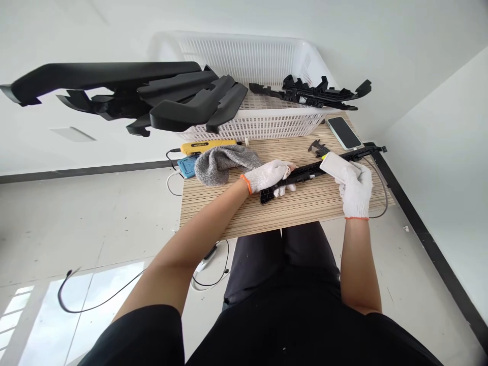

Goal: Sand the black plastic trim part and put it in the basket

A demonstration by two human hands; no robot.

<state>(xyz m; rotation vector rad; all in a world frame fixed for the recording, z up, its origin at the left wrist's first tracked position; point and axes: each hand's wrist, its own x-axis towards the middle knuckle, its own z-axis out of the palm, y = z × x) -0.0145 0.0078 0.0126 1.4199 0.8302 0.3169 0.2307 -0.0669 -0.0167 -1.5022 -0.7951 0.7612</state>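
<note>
The left hand (266, 176), in a white glove with an orange cuff, is clamped on the black strip (307, 174) near its lower-left end, thumb above and fingertips showing beneath. The gloved right hand (356, 190), right of center, is curled around a white piece (338, 166) with a yellow tip that points to the upper left; whether it touches the strip I cannot tell. The hands are well apart. The strip lies over the table (305, 209), right of the frame's center, its long axis slanting: the broad end points lower left, the narrow, hooked end upper right. Just above it is a caliper (319, 148), with a phone (344, 133) farther up and right. Left of the left hand sits a crumpled gray cloth (215, 165), beside a yellow tool (208, 146) and a blue box (187, 165). Across the top center stands a white basket (263, 126); large black panels (179, 114) jut over its left side toward the upper left, and slimmer black parts (320, 93) extend past its right side.
</note>
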